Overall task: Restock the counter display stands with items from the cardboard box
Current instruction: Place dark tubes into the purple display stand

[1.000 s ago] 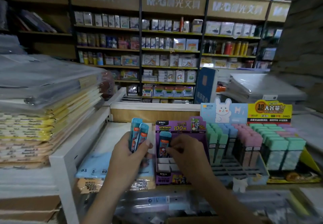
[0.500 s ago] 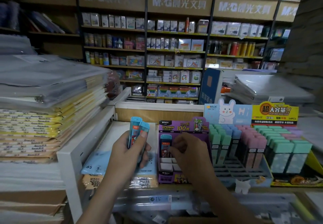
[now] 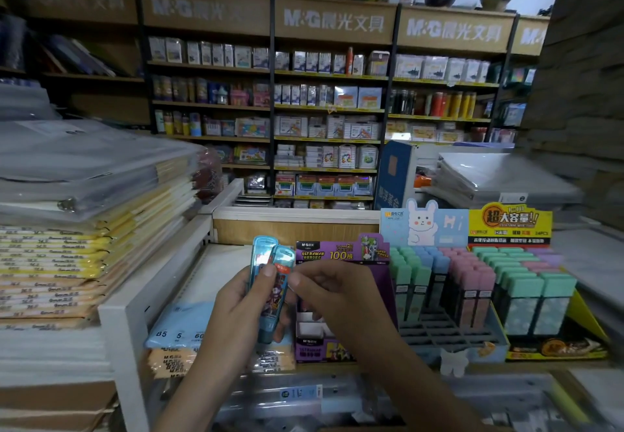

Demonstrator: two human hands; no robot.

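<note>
My left hand (image 3: 238,303) holds two slim blue lead cases (image 3: 270,276) upright, just left of the purple display stand (image 3: 341,252). My right hand (image 3: 337,291) is in front of that stand, thumb and forefinger pinched at the right edge of the nearer blue case. The stand's white slots (image 3: 309,327) show below my right hand; whether a case stands in it is hidden by the hand. The cardboard box is not clearly in view.
A pastel stand with green, blue and pink cases (image 3: 445,283) and a yellow-topped stand (image 3: 526,283) sit right of the purple one. Stacked notebooks (image 3: 87,246) fill a white rack (image 3: 128,313) at left. Paper packs (image 3: 179,333) lie under my left hand. Shelves stand behind.
My right hand has left the purple stand's slots and moved left and up to the blue cases in my left hand. The view has tilted up slightly.
</note>
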